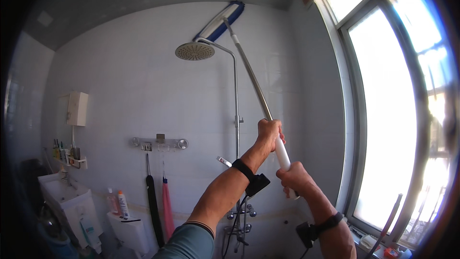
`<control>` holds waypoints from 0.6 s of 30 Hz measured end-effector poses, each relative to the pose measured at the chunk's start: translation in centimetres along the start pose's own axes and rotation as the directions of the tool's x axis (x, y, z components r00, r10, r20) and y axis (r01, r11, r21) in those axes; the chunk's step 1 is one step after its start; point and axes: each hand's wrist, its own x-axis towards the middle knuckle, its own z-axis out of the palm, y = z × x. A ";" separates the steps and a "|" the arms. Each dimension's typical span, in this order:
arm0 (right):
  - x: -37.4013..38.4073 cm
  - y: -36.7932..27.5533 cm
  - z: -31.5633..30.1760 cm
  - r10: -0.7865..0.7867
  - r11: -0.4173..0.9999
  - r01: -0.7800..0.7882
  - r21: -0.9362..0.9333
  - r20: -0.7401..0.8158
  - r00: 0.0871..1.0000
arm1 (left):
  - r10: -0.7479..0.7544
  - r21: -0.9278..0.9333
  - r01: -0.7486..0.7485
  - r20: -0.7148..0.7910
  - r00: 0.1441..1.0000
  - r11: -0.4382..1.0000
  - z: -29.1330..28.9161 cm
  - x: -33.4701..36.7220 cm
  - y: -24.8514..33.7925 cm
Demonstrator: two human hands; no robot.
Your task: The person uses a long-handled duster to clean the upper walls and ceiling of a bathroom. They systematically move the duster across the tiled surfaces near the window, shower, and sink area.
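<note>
A flat mop with a long metal pole and a white grip slants up toward the far wall. Its head, with a blue pad and a pale plate, lies against the wall tiles just below the ceiling. My left hand is closed round the pole at the top of the white grip. Lower down, near the grip's end, my right hand is wrapped round it too. Part of the mop head passes behind the shower pipe, above the round shower head.
A bright window fills the right side, with assorted items on its sill. Shower taps sit low on the wall. A hook rack holds hanging things. At left are a washbasin, a white cabinet and bottles on a cistern.
</note>
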 end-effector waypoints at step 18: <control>-2.2 2.7 3.7 -0.308 0.875 0.192 0.445 0.204 0.929 | 0.342 0.221 -0.338 0.020 0.939 0.915 -4.0 -5.7 2.2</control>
